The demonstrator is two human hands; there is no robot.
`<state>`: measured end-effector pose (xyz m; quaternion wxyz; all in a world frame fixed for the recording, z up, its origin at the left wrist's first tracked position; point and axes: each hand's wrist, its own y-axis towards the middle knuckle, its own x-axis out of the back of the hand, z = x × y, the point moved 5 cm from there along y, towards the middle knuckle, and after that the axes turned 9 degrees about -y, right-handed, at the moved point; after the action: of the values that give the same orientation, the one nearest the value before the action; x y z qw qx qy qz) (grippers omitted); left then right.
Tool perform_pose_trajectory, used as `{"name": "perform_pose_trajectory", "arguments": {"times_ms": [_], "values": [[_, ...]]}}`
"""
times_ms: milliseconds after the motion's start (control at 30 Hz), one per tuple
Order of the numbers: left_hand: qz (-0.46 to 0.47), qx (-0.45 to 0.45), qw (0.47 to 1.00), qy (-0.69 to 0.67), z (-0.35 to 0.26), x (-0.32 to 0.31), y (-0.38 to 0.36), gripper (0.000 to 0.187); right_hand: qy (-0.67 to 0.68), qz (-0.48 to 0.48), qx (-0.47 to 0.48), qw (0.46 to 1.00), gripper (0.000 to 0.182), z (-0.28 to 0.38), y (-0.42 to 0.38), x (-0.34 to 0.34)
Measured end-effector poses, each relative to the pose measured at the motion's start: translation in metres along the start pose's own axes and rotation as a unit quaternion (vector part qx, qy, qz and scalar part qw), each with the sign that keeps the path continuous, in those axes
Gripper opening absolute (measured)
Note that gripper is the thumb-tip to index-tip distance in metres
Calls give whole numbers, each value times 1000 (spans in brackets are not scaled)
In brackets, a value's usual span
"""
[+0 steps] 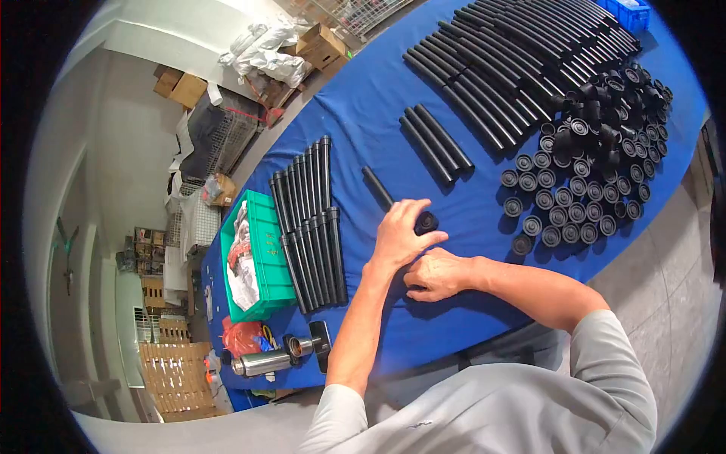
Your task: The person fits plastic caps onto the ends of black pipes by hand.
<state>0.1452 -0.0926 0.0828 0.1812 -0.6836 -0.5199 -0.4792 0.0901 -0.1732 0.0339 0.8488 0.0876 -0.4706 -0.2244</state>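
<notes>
My left hand (398,236) lies over a black tube (376,186), fingers curved round it and the tube's far end sticking out beyond them. Between its thumb and forefinger shows a round black cap (426,222); whether it sits on the tube's end is hidden. Just nearer to me, my right hand (437,275) is closed, knuckles up, close to the blue cloth; anything inside its curled fingers is out of sight. Several loose black caps (558,216) stand in a heap to the right, and three bare black tubes (436,144) lie ahead.
Blue cloth (344,113) covers the table. Many black tubes (484,76) lie in rows at the far right, near a blue bin (629,13). On the left are collared tubes (308,227), a green crate (266,261), a red plastic bag (242,337) and a metal cylinder tool (261,363).
</notes>
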Motion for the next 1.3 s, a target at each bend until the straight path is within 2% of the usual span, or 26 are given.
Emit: {"name": "perform_pose_trajectory", "arguments": {"times_ms": [33,100,133,167,233,267,367,400,433,500,533,567,633,667,700,767,867,967,1000,1033,1133,1233,1300], "values": [[-41,28,997,-58,10,5,0,53,1,1,-6,1000,31,1,0,3],[-175,156,967,-103,44,20,2,47,5,0,-17,1000,31,1,-2,3],[-191,210,955,-89,66,23,3,44,5,2,-16,1000,31,0,-2,3],[-175,291,940,-42,89,17,1,63,5,4,-11,1000,31,0,0,2],[-120,342,925,119,92,11,1,83,2,-1,-9,1000,31,1,1,2],[-84,387,913,100,92,10,3,90,0,-4,-6,1000,31,0,1,3],[-103,361,926,44,101,6,-1,62,-15,-4,0,1000,30,1,2,4],[-181,300,936,30,90,14,-7,48,-18,4,-7,1000,29,1,2,5],[-184,337,923,14,87,22,-14,41,-15,-3,-8,1000,29,0,3,5],[-284,275,918,-38,82,41,-39,37,-6,-19,-19,1000,29,-2,2,3],[-307,271,910,-60,64,53,-51,29,36,-19,-47,998,27,-3,3,4],[-314,300,891,-136,51,59,-68,26,78,-16,-75,994,27,-2,3,9],[-299,327,877,-184,3,67,-92,28,160,-11,-133,978,34,-6,6,16],[-280,339,878,-187,-4,63,-111,31,208,16,-113,972,53,-7,8,10],[-257,352,879,-192,-12,56,-128,34,298,4,-93,950,58,-5,9,8],[-246,391,848,-262,-23,37,-159,40,471,-30,-56,880,69,0,7,5],[-221,460,803,-309,-33,25,-188,45,550,27,-24,834,76,4,7,-8],[-203,484,787,-323,-31,22,-201,49,446,74,-1,892,68,7,7,-9],[-190,489,787,-325,-29,21,-203,49,423,75,5,903,56,9,6,-6],[-176,493,786,-328,-28,21,-205,49,416,81,-3,906,55,8,5,-7],[-170,428,877,-138,-37,37,-201,53,398,88,-18,913,52,4,5,-10],[-154,213,964,50,-49,42,-185,60,412,97,-32,906,52,5,5,-7],[-150,226,962,31,-46,36,-184,57,436,136,-62,888,54,6,4,-3]]}}
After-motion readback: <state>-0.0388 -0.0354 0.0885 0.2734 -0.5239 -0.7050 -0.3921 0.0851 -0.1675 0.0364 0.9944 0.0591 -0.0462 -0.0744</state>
